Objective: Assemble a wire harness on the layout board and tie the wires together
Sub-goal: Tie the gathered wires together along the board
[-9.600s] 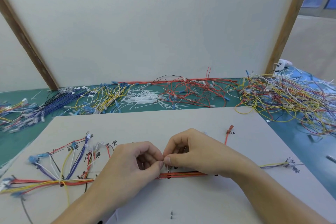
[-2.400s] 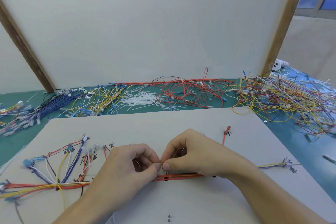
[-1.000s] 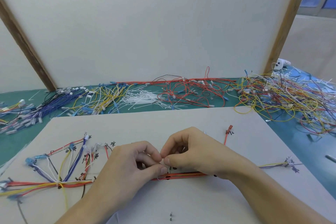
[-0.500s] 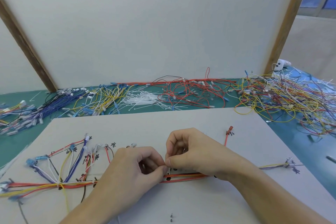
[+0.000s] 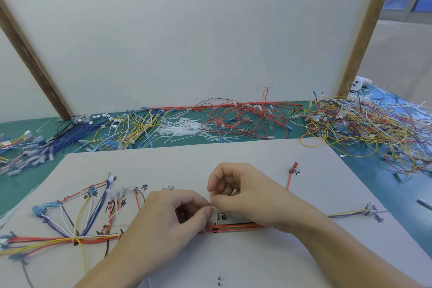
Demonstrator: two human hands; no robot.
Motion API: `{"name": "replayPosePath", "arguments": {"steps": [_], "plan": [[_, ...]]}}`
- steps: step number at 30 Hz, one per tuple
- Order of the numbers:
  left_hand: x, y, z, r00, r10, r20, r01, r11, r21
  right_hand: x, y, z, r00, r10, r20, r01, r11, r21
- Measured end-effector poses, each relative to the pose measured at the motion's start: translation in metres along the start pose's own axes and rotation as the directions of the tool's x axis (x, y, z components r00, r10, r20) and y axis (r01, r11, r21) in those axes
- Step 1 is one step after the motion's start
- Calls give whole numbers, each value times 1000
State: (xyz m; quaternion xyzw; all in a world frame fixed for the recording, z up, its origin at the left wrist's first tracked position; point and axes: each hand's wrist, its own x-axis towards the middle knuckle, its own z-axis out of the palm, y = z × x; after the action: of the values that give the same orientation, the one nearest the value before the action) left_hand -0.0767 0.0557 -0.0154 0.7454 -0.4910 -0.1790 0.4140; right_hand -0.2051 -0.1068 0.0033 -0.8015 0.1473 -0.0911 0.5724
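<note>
Fingertips meet just above the trunk of the harness: the left hand [image 5: 173,215] and the right hand [image 5: 243,196] both have fingers curled in, thumb against forefinger, pinching something pale and thin between them. It looks like a cable tie, though it is too small to be sure. Right below the pinch, the red and yellow wire bundle [image 5: 233,227] runs flat across the layout board [image 5: 233,154], with a white loop seemingly already round it near the left thumb.

To do this tie well, I'd say keep the wires lying parallel and snug before cinching, pull the tail straight rather than sideways so the bundle doesn't lift off its pegs, and stop once the strands no longer slide. The fan of branch wires [image 5: 77,213] to the left already has a knot point, so spacing should match it. Spare white cable ties [image 5: 180,128] lie on the green mat beyond the board.
</note>
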Motion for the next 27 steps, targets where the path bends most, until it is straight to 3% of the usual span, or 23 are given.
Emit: {"name": "replayPosePath", "arguments": {"steps": [3,6,13,27], "plan": [[0,0,-1,1000,-17,9,17,1000,-4,1,1,2,1000,-17,-20,17,1000,1],[0,-1,0,1000,-21,1,21,1000,-12,3,4,4,999,-11,-42,6,995,-103],[1,-2,-1,1000,-21,-20,20,1000,-15,2,3,-1,999,46,3,-44,977,-207],[5,-2,-2,999,-47,12,47,998,-49,4,4,6,997,37,-74,-49,983,-175]]}}
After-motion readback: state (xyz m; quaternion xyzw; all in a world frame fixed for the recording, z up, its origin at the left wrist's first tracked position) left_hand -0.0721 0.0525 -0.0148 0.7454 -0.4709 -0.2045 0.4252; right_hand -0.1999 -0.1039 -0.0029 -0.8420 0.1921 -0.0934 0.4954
